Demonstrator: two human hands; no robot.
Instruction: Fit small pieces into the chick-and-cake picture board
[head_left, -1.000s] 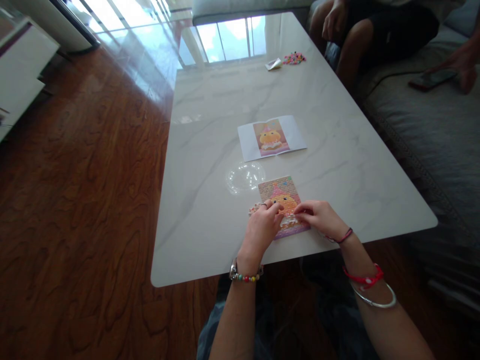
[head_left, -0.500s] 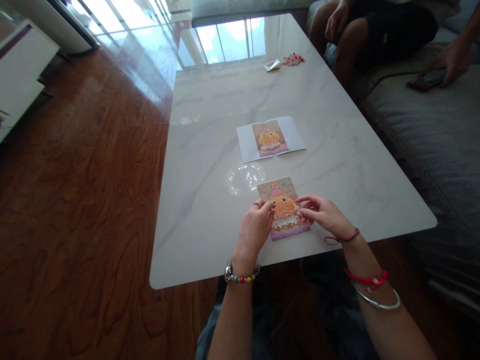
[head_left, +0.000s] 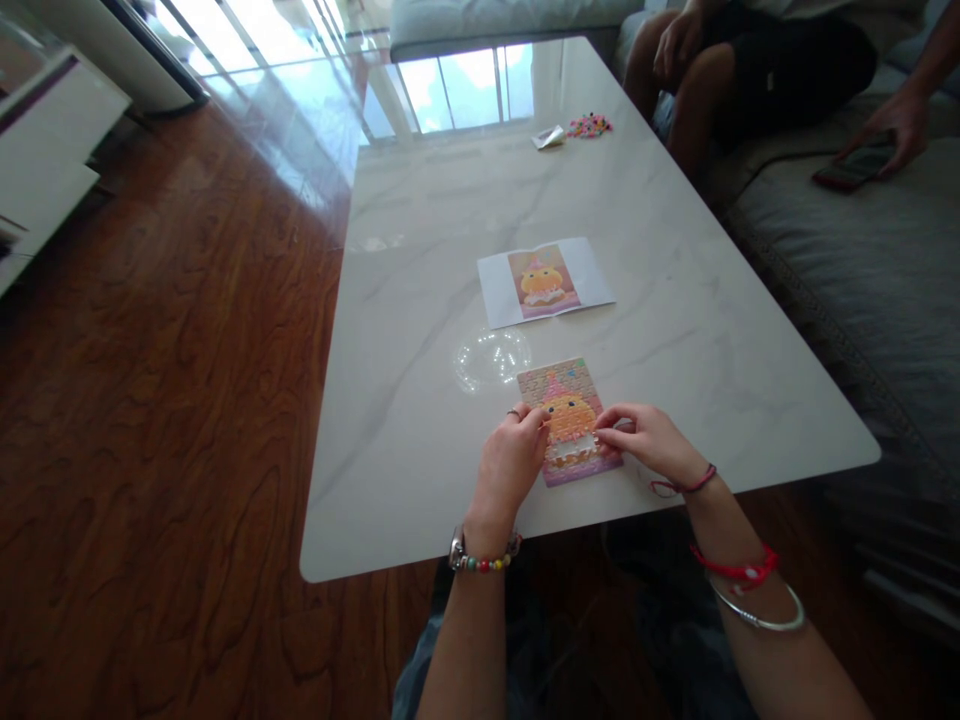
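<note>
A small picture panel [head_left: 574,420] with a bumpy, pieced-looking surface lies near the front edge of the table. It shows an orange, round-headed figure in a pink party hat, with a whitish patch below the figure. Along the panel's left side, my left hand [head_left: 513,455] has thumb and fingers pinched together over the surface; what they hold, if anything, is hidden. At the right side my right hand [head_left: 649,440] pinches with its fingertips beside the whitish patch. Anything between those fingertips is too small to name.
A creased white sheet [head_left: 495,290] printed with a similar picture lies beyond the panel. Farther off are a pile of small colourful pieces [head_left: 590,126] and a folded paper [head_left: 549,138]. At right, another person's hand [head_left: 904,125] rests on a phone [head_left: 855,168] on the sofa.
My right hand's fingers have drawn closer together and moved slightly down along the panel's right side. My left hand stays in place. The whole view has shifted a little.
</note>
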